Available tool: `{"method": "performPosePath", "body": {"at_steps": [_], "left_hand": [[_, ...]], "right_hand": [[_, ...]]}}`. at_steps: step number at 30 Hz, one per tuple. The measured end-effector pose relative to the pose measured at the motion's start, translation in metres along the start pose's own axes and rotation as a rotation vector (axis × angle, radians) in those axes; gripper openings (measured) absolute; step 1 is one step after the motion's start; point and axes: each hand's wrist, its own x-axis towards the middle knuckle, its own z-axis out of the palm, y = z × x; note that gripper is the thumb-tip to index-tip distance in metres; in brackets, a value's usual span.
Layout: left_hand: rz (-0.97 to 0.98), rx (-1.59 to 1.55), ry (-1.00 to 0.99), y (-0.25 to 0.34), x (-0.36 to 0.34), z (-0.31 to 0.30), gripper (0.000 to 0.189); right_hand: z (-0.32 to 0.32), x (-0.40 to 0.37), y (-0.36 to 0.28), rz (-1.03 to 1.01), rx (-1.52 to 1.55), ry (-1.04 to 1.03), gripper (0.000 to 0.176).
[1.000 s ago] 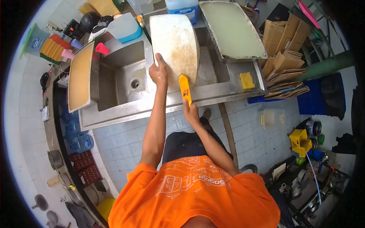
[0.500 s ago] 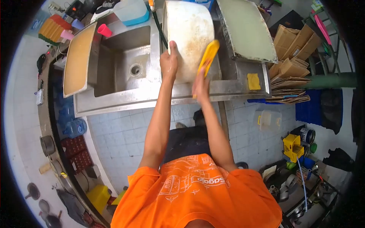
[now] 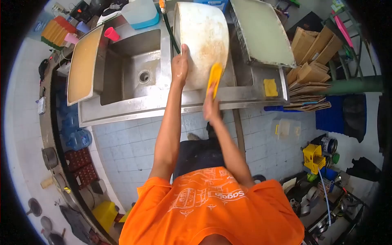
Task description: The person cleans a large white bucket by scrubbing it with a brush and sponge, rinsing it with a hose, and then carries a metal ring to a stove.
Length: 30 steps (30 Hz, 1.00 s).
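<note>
The right hand [image 3: 211, 107] is closed round the yellow brush [image 3: 215, 75] — slightly blurred, its head over the lower part of the white tub [image 3: 204, 36], though actual contact is hard to tell. The tub is tipped on its side at the sink [image 3: 134, 108], just beyond the grip, brownish marks facing the brush. To the grip's left, the left hand [image 3: 179, 69] lies against the tub's edge, thumb upright; its fingers are partly hidden, so I cannot tell how tightly they close. The step in hand looks like brushing the curved wall; a further stroke would call for firm bracing from the left hand and the brush kept flat to the curve. Right of the grip lies a yellow cloth [image 3: 270, 87]; farther off, beyond the tub's right side — a large pale tray [image 3: 265, 32]
</note>
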Motion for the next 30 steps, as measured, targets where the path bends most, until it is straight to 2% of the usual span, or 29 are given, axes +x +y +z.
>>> {"method": "performPosePath", "body": {"at_steps": [1,3,4,5,6,7,8,9,10,13,14,15,16,17,19,20,21,22,23,25,26,27,29,30], "left_hand": [[0.006,-0.009,0.0,-0.001,0.001,0.001,0.071],[-0.012,0.012,0.014,-0.005,0.005,0.001,0.071],[-0.016,0.009,0.016,-0.006,0.007,0.001,0.071],[-0.022,-0.006,0.006,-0.006,0.008,0.002,0.071],[-0.03,-0.019,-0.002,-0.008,0.005,0.001,0.072],[-0.043,-0.014,-0.001,-0.008,-0.001,-0.001,0.072],[-0.057,0.02,-0.017,-0.004,-0.005,-0.003,0.073],[-0.055,0.047,-0.03,0.005,-0.004,-0.005,0.074],[-0.033,0.051,-0.026,0.001,-0.001,-0.004,0.076],[-0.028,0.062,-0.005,-0.001,0.002,-0.001,0.074],[-0.007,0.023,-0.011,-0.001,0.0,-0.001,0.075],[-0.015,0.024,-0.012,-0.001,0.001,0.0,0.075],[-0.035,-0.011,-0.028,-0.006,0.002,-0.001,0.076],[-0.052,-0.045,-0.041,-0.009,0.003,-0.002,0.078],[-0.103,-0.047,-0.063,-0.009,-0.006,-0.004,0.077],[-0.044,-0.071,-0.013,-0.01,-0.006,-0.002,0.077],[0.024,-0.103,0.038,-0.009,-0.001,0.002,0.077],[-0.155,-0.024,-0.14,-0.017,0.01,-0.007,0.082],[-0.15,-0.03,-0.142,-0.015,0.01,-0.004,0.082],[-0.018,-0.098,-0.003,-0.014,0.004,0.0,0.085],[-0.031,-0.098,-0.004,-0.012,0.001,0.0,0.085],[-0.068,-0.157,-0.057,-0.005,-0.002,-0.003,0.085],[-0.108,-0.212,-0.109,-0.002,-0.014,-0.007,0.086],[-0.124,-0.209,-0.093,0.002,-0.02,-0.007,0.086]], "right_hand": [[0.012,-0.017,0.047,0.34,-0.035,0.089,0.08],[-0.002,-0.03,0.027,0.423,0.019,-0.095,0.083],[-0.01,-0.015,-0.01,0.426,0.014,-0.096,0.083],[-0.018,0.015,-0.061,0.55,0.134,-0.161,0.081],[-0.023,0.035,-0.084,0.679,0.255,-0.226,0.088],[-0.026,0.041,-0.075,0.693,0.253,-0.227,0.088],[-0.026,0.045,-0.061,0.441,0.227,-0.209,0.072],[-0.022,0.051,-0.051,0.172,0.2,-0.192,0.073],[-0.018,0.042,-0.037,0.15,0.201,-0.194,0.073],[-0.012,-0.04,0.026,0.654,0.014,-0.169,0.071],[-0.008,-0.027,0.015,0.53,0.029,-0.095,0.071],[-0.012,0.001,0.001,0.474,0.099,-0.177,0.075],[-0.021,0.028,-0.023,0.424,0.162,-0.264,0.098],[-0.022,0.048,-0.051,0.434,0.153,-0.269,0.098],[-0.023,0.065,-0.092,0.431,0.33,-0.269,0.101],[-0.03,0.076,-0.033,0.393,0.193,-0.435,0.1],[-0.023,0.06,0.006,0.371,0.187,-0.44,0.1],[-0.018,0.015,0.044,0.392,0.088,-0.347,0.103],[-0.017,-0.008,0.061,0.415,-0.007,-0.247,0.107],[-0.013,-0.005,0.002,0.404,0.011,-0.258,0.084],[-0.014,0.017,-0.043,0.376,0.066,-0.298,0.08],[-0.016,0.044,-0.081,0.363,0.122,-0.348,0.082],[-0.015,0.061,-0.107,0.387,0.165,-0.35,0.083],[-0.012,0.067,-0.117,0.387,0.212,-0.354,0.096]]}}
